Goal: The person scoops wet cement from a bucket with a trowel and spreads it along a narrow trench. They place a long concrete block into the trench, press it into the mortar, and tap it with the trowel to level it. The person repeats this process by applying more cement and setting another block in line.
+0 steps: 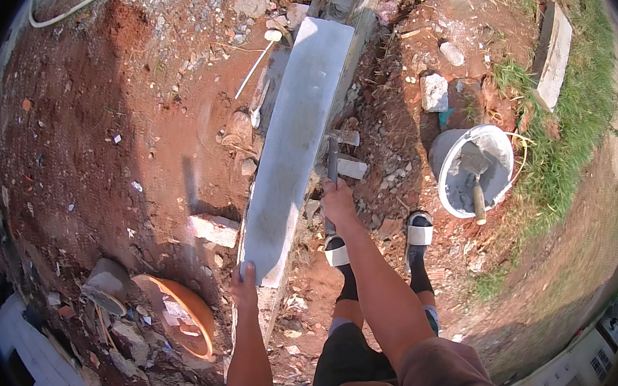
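A long grey concrete slab [296, 131] lies lengthwise ahead of me on top of a low, narrow wall. My left hand [245, 289] grips its near left corner, thumb on the top face and fingers hidden at the side. Closed round a dark grey rod-shaped tool [332, 161], my right hand [338, 201] is just right of the slab. The tool's far end points away from me; I cannot make out its exact kind. To the right stands a white bucket [449, 151] of wet grey mortar [464, 183], with a wooden-handled trowel [478, 199] resting in it.
Red soil with rubble surrounds the wall. Broken blocks [215, 230] lie left of the slab, and a white block [434, 93] is beyond the bucket. At lower left are an orange basin [199, 309] and a grey bucket [106, 286]. A hose [92, 1] curves at far left.
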The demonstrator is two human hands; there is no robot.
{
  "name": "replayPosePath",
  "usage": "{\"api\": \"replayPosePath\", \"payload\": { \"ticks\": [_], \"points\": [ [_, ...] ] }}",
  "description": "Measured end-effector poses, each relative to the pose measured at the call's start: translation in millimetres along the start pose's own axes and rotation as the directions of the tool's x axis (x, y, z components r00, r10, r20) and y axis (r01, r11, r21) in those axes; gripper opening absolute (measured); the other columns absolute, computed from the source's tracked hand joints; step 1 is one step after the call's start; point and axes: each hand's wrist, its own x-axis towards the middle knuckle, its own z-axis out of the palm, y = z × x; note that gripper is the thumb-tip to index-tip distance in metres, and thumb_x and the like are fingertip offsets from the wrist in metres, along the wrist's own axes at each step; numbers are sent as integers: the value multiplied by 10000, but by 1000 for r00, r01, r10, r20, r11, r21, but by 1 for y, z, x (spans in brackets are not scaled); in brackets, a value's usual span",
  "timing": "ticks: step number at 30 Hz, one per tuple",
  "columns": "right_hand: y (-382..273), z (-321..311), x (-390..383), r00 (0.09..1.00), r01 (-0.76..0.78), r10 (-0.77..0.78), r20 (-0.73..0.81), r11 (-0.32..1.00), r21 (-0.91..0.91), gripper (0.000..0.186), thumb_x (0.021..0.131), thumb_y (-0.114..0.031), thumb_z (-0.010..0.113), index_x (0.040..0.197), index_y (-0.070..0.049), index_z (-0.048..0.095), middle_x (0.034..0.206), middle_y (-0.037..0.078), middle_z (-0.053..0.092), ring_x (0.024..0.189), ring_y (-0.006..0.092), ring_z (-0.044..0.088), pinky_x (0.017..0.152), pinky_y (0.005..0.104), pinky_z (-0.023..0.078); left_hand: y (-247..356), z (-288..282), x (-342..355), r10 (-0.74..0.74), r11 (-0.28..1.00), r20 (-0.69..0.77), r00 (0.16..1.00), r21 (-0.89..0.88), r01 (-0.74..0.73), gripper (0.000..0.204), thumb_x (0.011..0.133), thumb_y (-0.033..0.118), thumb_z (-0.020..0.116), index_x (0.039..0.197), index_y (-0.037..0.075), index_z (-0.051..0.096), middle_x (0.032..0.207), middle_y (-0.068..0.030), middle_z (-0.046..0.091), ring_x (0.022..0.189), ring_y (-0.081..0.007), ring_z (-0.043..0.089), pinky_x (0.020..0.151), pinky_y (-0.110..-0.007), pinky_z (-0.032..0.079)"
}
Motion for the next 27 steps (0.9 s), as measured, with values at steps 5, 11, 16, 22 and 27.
{"api": "replayPosePath", "payload": {
  "ticks": [5, 11, 16, 22, 27],
  "points": [
    [-14, -16, -15, 999, -14, 19, 51, 995, -101, 307, 930, -288, 456, 1044, -8, 504, 716, 100, 537, 587, 191, 558, 499, 348, 459, -4, -4, -1, -25, 1000, -4, 1000, -5, 25, 494, 866, 339, 633, 1151, -59, 568, 1026, -165, 630, 903, -209, 586, 800, -331, 469],
    [-17, -28, -29, 981, -132, 132, 142, 991, -9, 269, 946, -318, 462, 1061, -77, 488, 603, 20, 462, 450, 135, 459, 411, 305, 395, -19, -8, 4, -25, 995, 3, 1000, -94, 25, 583, 835, 414, 663, 1148, -68, 566, 1028, -169, 625, 900, -219, 576, 822, -335, 451],
    [-14, -33, -45, 980, -181, 173, 94, 980, 81, 246, 945, -329, 475, 1074, -119, 471, 586, -1, 442, 402, 108, 419, 364, 283, 359, 7, -3, -1, -73, 997, -36, 997, 23, 74, 608, 838, 439, 646, 1192, -46, 553, 1081, -163, 615, 959, -219, 566, 869, -341, 432],
    [3, -26, -52, 970, -196, 197, 143, 980, -21, 241, 943, -328, 475, 1060, -118, 481, 582, -5, 448, 405, 104, 423, 365, 276, 359, 1, 0, -1, -42, 998, -96, 995, 49, 47, 579, 827, 415, 670, 1129, -72, 584, 1007, -183, 637, 921, -243, 590, 847, -342, 448],
    [5, -27, -51, 974, -162, 158, 159, 987, 7, 247, 940, -330, 481, 1065, -117, 492, 585, -10, 451, 410, 100, 427, 372, 281, 358, 7, -2, -2, -76, 993, -34, 997, 86, 78, 575, 850, 442, 631, 1168, -34, 581, 1061, -157, 625, 967, -227, 575, 869, -343, 436]
  ]
}}
